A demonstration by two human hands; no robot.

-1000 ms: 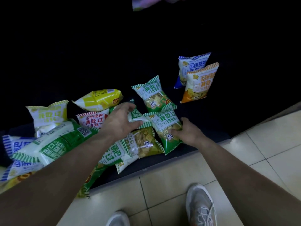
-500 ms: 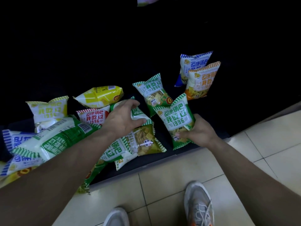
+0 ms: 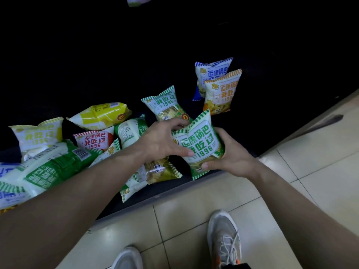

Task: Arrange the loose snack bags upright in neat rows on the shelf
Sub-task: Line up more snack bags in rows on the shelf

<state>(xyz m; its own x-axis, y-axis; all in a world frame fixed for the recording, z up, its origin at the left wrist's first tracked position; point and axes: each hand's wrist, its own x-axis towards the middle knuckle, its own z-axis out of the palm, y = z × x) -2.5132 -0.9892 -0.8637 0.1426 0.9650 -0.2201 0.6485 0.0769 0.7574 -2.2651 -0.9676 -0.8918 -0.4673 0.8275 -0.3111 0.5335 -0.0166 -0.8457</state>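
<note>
Both hands are gripping 1 green snack bag (image 3: 200, 146), holding it tilted just above the front lip of the dark bottom shelf (image 3: 165, 193). The left hand (image 3: 161, 140) is curling its fingers (image 3: 174, 123) over the bag's top left corner, thumb pressing on the printed face. The right hand (image 3: 231, 158) is cupping the right side and bottom, thumb clamping the lower front. Both sets of fingers are therefore clamped on this 1 bag.

At 11 o'clock from it a standing green bag (image 3: 165, 105) is leaning slightly. At 1 o'clock an orange bag (image 3: 221, 92) is standing in front of a blue bag (image 3: 211, 74). From 8 to 10 o'clock the loose heap is lying: a yellow bag (image 3: 101, 115), a red bag (image 3: 93, 141) and a large green bag (image 3: 52, 167) on its back.

The likely trouble is toppling. The bags are puffed and light, so setting this 1 down hard against the standing green bag could be knocking it backward into the dark. The film looks slick, and a squeeze may be crushing the crisps inside or letting the bag slide out. The left forearm is crossing the heap, where 1 pale bag (image 3: 128, 191) is already overhanging the lip at 7 o'clock; a careless sweep could be dragging it onto the floor tiles (image 3: 194, 220).
</note>
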